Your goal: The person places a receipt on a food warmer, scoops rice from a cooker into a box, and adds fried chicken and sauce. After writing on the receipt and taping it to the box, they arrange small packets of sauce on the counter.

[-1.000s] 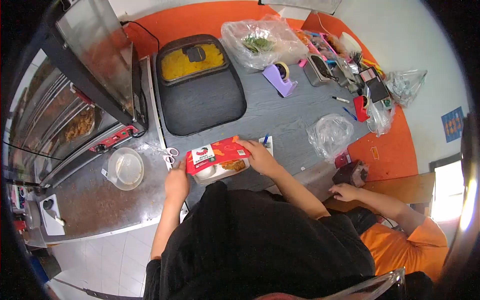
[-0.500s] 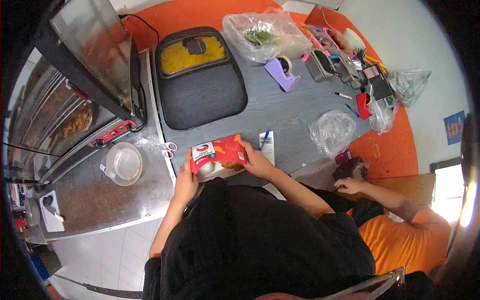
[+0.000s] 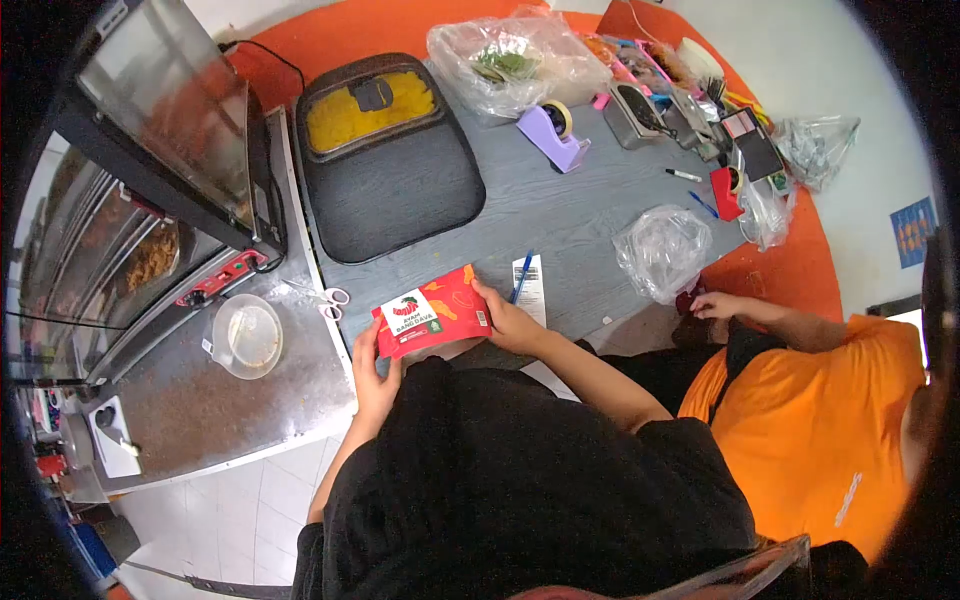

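Observation:
Close to my body I hold a red cardboard food box (image 3: 432, 308) with a white printed label, its lid now folded down over the contents. My left hand (image 3: 373, 378) grips the box's left end, thumb and fingers around the edge. At the right end, my right hand (image 3: 512, 322) is closed on the corner. Just right of it, a blue pen (image 3: 522, 277) lies on a printed paper slip (image 3: 533, 298). Pink-handled scissors (image 3: 330, 300) rest on the counter left of the box.
A black tray (image 3: 395, 205) holds a yellow-filled container (image 3: 345, 115). Beyond are a purple tape dispenser (image 3: 555, 145) and plastic bags (image 3: 660, 250). At left stand a glass warmer cabinet (image 3: 170, 180) and a plastic tub (image 3: 247, 335). A person in orange (image 3: 800, 410) sits at right.
The box's lid has come down over the white and fried food that showed inside. The box is tilted more. The person at right appears further into view.

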A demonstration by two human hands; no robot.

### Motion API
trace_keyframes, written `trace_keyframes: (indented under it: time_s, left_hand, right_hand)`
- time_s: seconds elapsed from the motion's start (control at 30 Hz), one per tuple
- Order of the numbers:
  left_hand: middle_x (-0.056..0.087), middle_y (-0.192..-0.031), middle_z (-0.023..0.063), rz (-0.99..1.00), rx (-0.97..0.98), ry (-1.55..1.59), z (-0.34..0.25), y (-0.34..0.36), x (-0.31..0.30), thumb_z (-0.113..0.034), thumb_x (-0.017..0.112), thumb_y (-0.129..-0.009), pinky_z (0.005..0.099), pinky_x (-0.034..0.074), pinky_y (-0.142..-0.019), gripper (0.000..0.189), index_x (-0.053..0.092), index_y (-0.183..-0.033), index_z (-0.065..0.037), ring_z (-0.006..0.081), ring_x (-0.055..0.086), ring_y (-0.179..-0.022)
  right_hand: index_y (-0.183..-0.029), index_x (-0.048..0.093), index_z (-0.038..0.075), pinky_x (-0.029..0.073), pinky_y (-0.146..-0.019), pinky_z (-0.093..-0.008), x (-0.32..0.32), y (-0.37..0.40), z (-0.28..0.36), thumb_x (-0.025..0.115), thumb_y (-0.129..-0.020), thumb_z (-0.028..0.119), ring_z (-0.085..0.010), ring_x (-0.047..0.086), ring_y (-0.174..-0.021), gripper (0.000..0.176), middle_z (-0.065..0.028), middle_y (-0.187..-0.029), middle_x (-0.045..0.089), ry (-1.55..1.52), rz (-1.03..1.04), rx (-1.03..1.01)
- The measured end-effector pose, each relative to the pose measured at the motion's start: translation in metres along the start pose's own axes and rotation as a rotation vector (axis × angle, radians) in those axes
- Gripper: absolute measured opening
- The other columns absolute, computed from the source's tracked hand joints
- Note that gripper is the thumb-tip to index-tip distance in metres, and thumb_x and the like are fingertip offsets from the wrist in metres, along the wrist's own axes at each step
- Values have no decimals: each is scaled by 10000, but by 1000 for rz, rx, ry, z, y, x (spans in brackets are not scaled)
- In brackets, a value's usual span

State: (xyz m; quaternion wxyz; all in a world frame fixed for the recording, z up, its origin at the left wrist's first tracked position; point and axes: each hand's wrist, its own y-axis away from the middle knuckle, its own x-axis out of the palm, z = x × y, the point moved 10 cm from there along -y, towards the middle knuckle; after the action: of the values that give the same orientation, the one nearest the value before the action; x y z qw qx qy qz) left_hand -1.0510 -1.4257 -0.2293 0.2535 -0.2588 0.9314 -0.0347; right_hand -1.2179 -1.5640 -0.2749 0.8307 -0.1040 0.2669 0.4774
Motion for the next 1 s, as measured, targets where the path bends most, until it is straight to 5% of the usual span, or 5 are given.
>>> trace_keyframes:
  time_s: [0.23, 0.37, 0.53, 0.67, 1.0]
  left_hand:
    - [186, -1393, 282, 239, -104, 61, 24, 11, 26, -123, 731, -671, 375, 334, -984, 944, 121, -1388, -52, 391, 295, -1258]
    - [108, -1421, 258, 260, 39, -172, -10, -2, 9, -147, 725, -666, 384, 375, -953, 895, 193, -1382, -78, 390, 323, -1237]
    - [127, -1443, 165, 613, 36, -415, -8, -20, 29, -150, 689, -648, 408, 474, -817, 736, 385, -1318, -191, 388, 525, -1026]
    - [181, -1431, 154, 529, 103, -461, -6, -27, 28, -125, 683, -632, 409, 488, -784, 730, 405, -1302, -201, 372, 565, -957]
    - [54, -1462, 143, 545, 129, -441, 17, -13, 43, -73, 686, -621, 439, 346, -968, 842, 295, -1358, -188, 416, 347, -1130]
  right_hand:
    - [-1338, 174, -30, 208, -1055, -441, -11, 1, 22, 645, -743, 403, -385, 251, -1278, 874, -292, -1377, 208, 243, 51, -123]
    - [-1294, 288, -36, 177, -1054, -503, -26, -10, 59, 675, -636, 542, -372, 216, -1299, 958, -281, -1387, 193, 599, 108, -255]
    - [-1288, 327, -6, 220, -1043, -498, 8, -27, 59, 650, -681, 493, -400, 226, -1287, 850, -265, -1380, 219, 654, 364, -442]
    - [-1314, 324, 39, 259, -1029, -500, 21, -23, 57, 603, -760, 395, -407, 272, -1265, 715, -273, -1350, 270, 825, 327, -489]
    - [-1320, 374, 163, 235, -1035, -506, 16, -15, 47, 559, -811, 304, -391, 199, -1293, 559, -168, -1422, 190, 573, 193, -514]
